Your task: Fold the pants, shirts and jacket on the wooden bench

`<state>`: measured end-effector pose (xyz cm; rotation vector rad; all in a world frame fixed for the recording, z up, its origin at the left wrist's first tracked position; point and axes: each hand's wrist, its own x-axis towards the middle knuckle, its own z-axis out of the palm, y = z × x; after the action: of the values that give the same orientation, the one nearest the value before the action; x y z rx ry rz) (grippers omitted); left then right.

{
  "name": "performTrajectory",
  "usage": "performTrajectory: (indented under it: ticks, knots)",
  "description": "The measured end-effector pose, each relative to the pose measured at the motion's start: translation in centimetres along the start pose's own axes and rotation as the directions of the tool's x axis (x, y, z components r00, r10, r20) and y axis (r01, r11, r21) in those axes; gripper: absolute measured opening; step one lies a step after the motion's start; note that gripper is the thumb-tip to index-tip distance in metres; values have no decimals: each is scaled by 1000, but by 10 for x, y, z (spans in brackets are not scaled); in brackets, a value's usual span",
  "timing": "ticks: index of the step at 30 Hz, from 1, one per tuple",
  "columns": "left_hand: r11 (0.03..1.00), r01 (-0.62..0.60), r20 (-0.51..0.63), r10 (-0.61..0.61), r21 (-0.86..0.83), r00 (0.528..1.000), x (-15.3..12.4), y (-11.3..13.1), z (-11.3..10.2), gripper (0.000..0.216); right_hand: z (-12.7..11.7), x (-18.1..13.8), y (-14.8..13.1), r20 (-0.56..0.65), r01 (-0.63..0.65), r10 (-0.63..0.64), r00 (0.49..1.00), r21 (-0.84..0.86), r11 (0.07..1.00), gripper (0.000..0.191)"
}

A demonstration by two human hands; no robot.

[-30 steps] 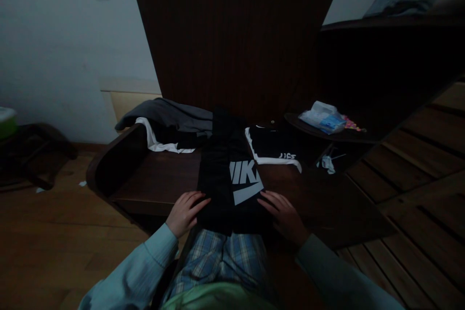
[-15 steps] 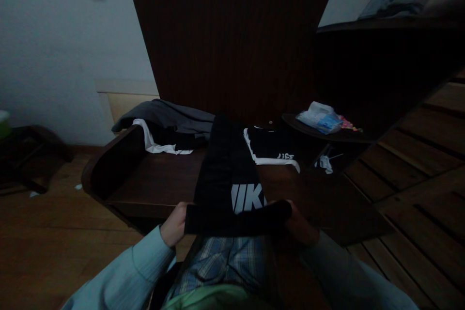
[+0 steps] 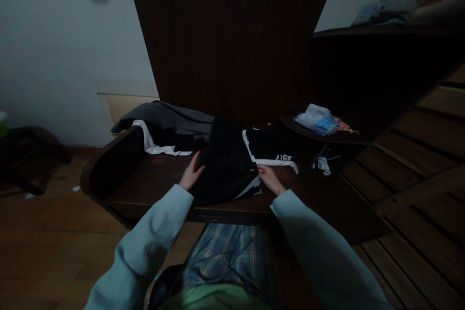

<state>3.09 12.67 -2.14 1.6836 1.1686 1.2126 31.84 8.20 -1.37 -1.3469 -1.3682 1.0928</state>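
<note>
Garment point(image 3: 225, 160): black, lying doubled over on the bench point(image 3: 152, 177), between both hands.
Left hand point(image 3: 190, 175): at the garment's 9 o'clock edge, thumb spread; cannot tell whether it grips.
Right hand point(image 3: 271, 180): seems to pinch the 3 o'clock edge.
Shirt point(image 3: 267, 145): folded, at the garment's 2 o'clock.
Fabric feel: probably light, soft, limp, not fragile; layers could slide.
Best hold: both side edges, layers pinched together.

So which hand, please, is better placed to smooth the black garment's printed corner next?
Probably the right hand: it is at the right edge of the black garment, near its pale printed corner; the left hand is at the opposite edge.
</note>
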Motion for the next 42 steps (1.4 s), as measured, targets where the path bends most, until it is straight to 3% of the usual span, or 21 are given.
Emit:
performTrajectory:
  ticks: [3,7,10,15,23,27,32,34,37,42]
  knots:
    - [998,-40,71,37,45,997,-2,7,-3,57,1,-1,-3,-58,-26,26,998,7,1000,23]
    - [993,-16,163,-4,117,987,-2,14,-3,46,5,-2,-6,-131,-45,54,990,72,996,38]
    - [990,22,139,-41,142,989,-3,15,-3,42,5,-2,-6,-172,-9,22,985,78,997,39]
    - [986,35,130,-57,164,990,-3,15,-3,42,3,-4,-7,-74,42,-40,996,28,999,36]
    - [995,-31,100,22,90,995,-1,8,-1,58,2,-2,-7,-73,-9,15,997,87,996,23]
    - [997,80,45,-81,22,996,1,5,1,61,2,2,-2,-112,-21,31,993,85,996,22]
    - [946,320,219,-304,-40,927,24,18,-13,64,0,0,-7,-155,-59,78,985,125,990,36]
    - [958,285,269,-285,37,920,41,25,-18,63,-1,1,-13,-61,-101,110,992,137,985,44]
    - [958,136,378,-228,253,897,66,33,-16,50,-3,7,-25,90,-90,84,992,69,993,40]
    - [873,-109,560,-204,476,803,86,42,7,30,1,35,-42,172,62,-5,985,-328,943,27]
